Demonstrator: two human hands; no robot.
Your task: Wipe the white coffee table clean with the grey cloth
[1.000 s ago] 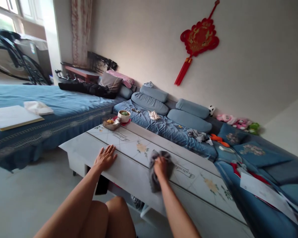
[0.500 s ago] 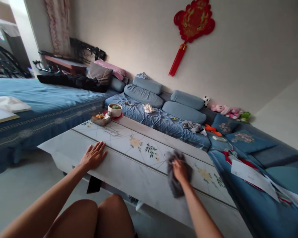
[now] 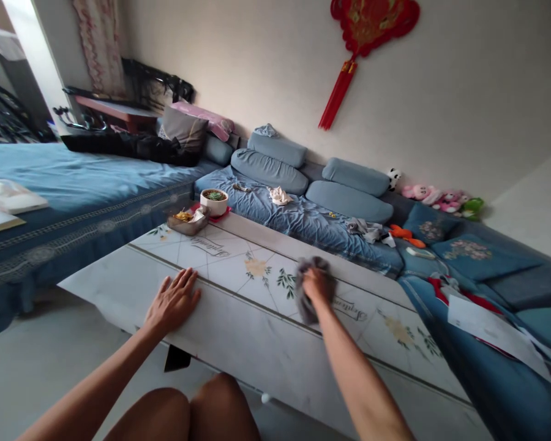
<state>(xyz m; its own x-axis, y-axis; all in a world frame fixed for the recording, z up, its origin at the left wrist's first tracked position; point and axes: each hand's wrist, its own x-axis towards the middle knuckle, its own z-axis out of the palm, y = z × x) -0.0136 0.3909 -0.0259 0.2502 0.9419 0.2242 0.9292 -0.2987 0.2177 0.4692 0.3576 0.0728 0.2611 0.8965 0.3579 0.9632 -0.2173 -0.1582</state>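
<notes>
My right hand point(image 3: 316, 285) grips a grey cloth point(image 3: 307, 308) and presses it onto the table point(image 3: 239, 318), a long white top with a marble look and a printed band of flowers, leaves and lettering. The cloth is bunched under the fingers and hides part of that band. To the left, my left hand point(image 3: 173, 301) rests palm down on the near part of the tabletop, fingers stretched out and holding nothing.
At the table's far left end stand a brownish see-through tray point(image 3: 188, 225) with scraps in it and a white potted succulent point(image 3: 214, 202) on a red mat. A blue-covered sofa point(image 3: 275, 211) runs behind, with papers point(image 3: 496, 334) on its right part. My knees are under the near edge.
My right hand has moved the grey cloth away from me and slightly left, uncovering lettering on the band. My left hand stays flat on the table. The view has shifted slightly.
</notes>
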